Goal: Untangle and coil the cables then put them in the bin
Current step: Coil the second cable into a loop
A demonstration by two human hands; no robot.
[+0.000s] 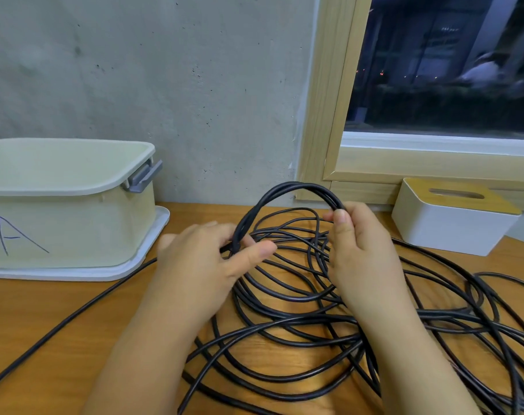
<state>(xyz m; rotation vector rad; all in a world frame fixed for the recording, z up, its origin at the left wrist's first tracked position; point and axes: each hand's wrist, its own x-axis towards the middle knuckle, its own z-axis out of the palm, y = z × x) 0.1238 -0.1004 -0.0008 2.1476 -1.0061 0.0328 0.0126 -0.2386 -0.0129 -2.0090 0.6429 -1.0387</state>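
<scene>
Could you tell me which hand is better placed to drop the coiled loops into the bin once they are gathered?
Left, probably. The bin stands at the table's left, nearest the left hand, which already pinches the loops. The right hand holds their far side, further from the bin.

A cream plastic bin with a grey latch handle (69, 202) stands at the desk's (75, 319) left rear against the wall, on a white flat lid (153, 250). The tangled black cable (314, 310) sprawls across the centre and right. A white tissue box with a wooden top (452, 217) sits at the right rear, below the wooden-framed window (434, 100). Both hands, left (201, 265) and right (362, 253), lie at the centre among the loops.
</scene>
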